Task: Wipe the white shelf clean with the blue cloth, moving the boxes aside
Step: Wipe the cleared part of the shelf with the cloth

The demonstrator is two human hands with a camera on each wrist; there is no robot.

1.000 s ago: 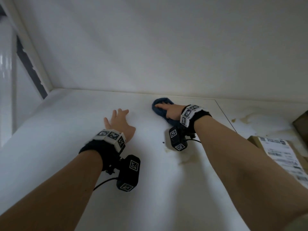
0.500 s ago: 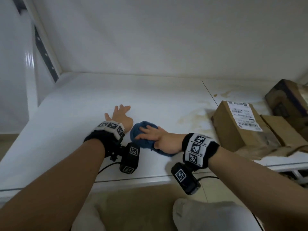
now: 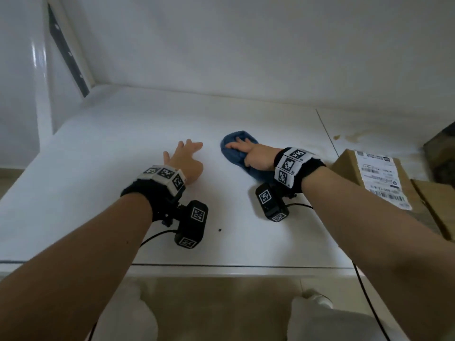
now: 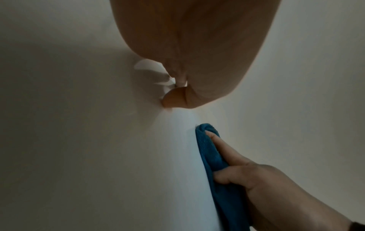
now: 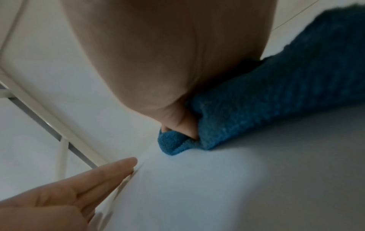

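Note:
My right hand presses the bunched blue cloth onto the white shelf near its middle. Its fingers lie straight over the cloth. In the right wrist view the thumb is tucked into a fold of the cloth. My left hand lies flat on the bare shelf a hand's width to the left, fingers spread, holding nothing. A labelled cardboard box sits just right of my right forearm.
More boxes crowd the shelf's right end, a dark one behind them. Brownish stains mark the panel beyond the seam. A dark speck lies near the front edge. A white post bounds the left.
The right hand has slid the cloth away from the front edge and from the left hand, toward the back right. The left hand stays flat on the shelf.

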